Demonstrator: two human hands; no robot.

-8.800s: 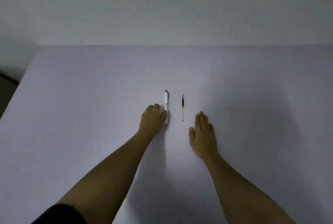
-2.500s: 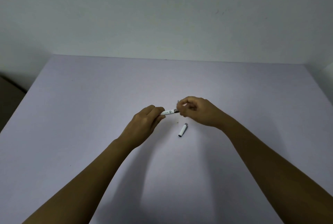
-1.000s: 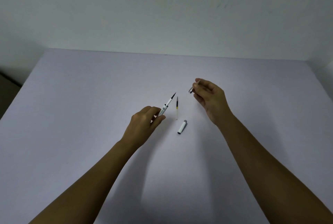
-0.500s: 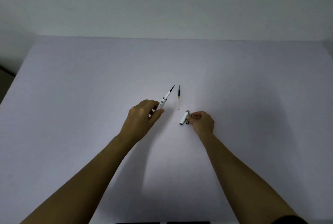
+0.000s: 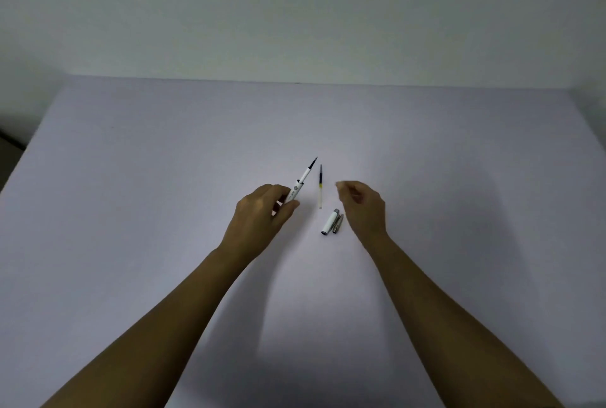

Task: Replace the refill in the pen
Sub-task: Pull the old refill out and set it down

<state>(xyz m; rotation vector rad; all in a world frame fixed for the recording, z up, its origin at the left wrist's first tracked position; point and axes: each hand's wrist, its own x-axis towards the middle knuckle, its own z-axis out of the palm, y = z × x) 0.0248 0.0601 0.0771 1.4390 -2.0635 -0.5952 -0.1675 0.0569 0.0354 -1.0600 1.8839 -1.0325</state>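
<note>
My left hand (image 5: 259, 214) grips the white pen barrel (image 5: 295, 193), which slants up and to the right, and the old refill (image 5: 308, 170) sticks out of its open front end. A spare refill (image 5: 320, 186), clear with a yellow band and a dark tip, lies flat on the table just right of the barrel. The white cap (image 5: 330, 226) and the small grey tip piece (image 5: 337, 223) lie side by side below it. My right hand (image 5: 362, 207) hovers just right of them, fingers loosely curled with nothing visibly in them.
A pale lavender table (image 5: 164, 178) spreads wide on every side, with its far edge against a plain wall (image 5: 295, 14). A dark gap (image 5: 10, 142) shows past the table's left edge.
My right hand has let go of the grey tip piece beside the cap and lifted up and to the right. My left hand still holds the barrel at the same slant.
</note>
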